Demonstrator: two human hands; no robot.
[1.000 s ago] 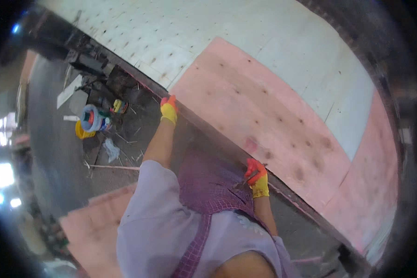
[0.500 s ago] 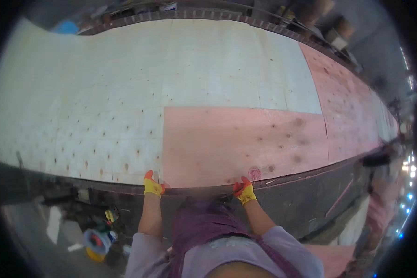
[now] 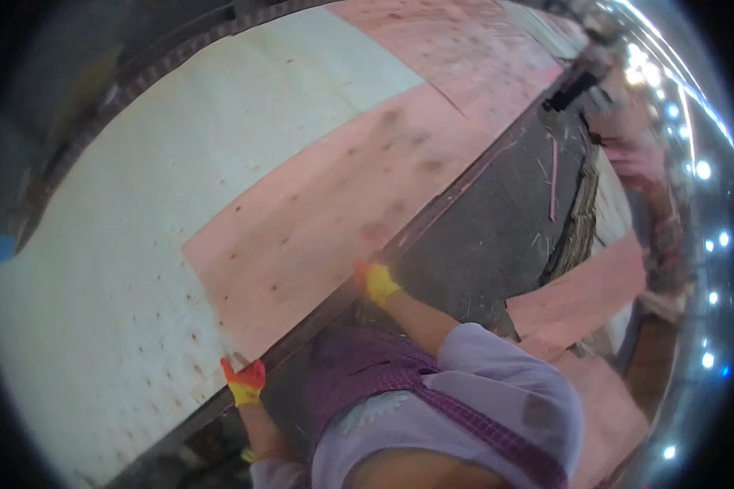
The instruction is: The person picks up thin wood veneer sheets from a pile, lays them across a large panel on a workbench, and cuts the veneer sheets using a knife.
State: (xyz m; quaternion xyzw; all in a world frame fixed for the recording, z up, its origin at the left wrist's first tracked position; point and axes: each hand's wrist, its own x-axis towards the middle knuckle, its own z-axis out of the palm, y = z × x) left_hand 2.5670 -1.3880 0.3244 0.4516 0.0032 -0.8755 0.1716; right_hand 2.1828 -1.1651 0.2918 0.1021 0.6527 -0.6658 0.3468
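A pink veneer sheet (image 3: pixel 302 220) with brown knots lies flat among pale sheets on a long work surface. My left hand (image 3: pixel 243 381), in a yellow glove with orange-red fingers, is at the near edge by the sheet's left corner. Its thumb and fingers are apart, with no clear hold on anything. Farther right along that edge, my right hand (image 3: pixel 376 283), gloved alike, reaches to the pink sheet's border. Blur smears its fingertips, so I cannot see whether they pinch the sheet. A pale veneer sheet (image 3: pixel 196 163) adjoins the pink one on its far and left sides.
Another pink sheet (image 3: pixel 465 49) continues at the far right. Beside the work surface is a dark floor (image 3: pixel 481 220) with scraps and a pink strip (image 3: pixel 554 179). A veneer stack (image 3: pixel 583 216) and loose pink pieces (image 3: pixel 583 293) lie right of me. Lights shine along the right rim.
The view has swung to the right, so the work surface now runs diagonally and the stack at the right shows more. My hands remain near the sheet's front edge; my left fingers look more spread.
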